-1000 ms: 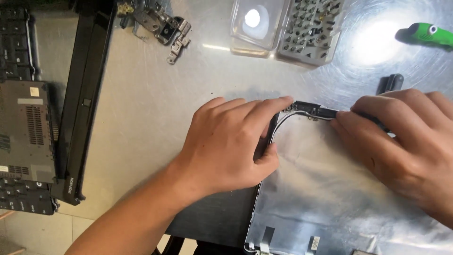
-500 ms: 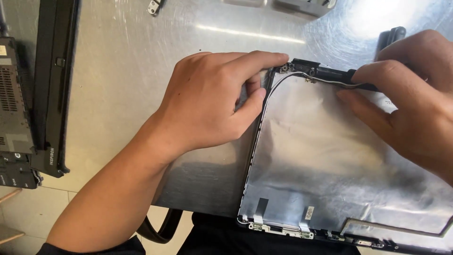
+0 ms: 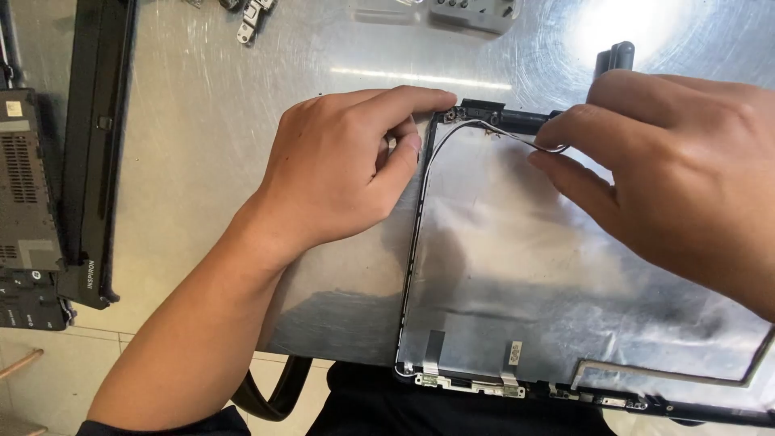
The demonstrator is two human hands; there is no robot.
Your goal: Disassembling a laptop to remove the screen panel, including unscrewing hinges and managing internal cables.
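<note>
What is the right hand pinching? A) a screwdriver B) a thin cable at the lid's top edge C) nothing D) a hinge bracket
B: the right hand pinches a thin cable lifted off the top edge of the lid, while the left hand presses on the lid's top-left corner.

Two bare hands, left hand (image 3: 343, 165), right hand (image 3: 678, 173), no rings or gloves, dark sleeve edge (image 3: 161, 424) below the left forearm
</note>
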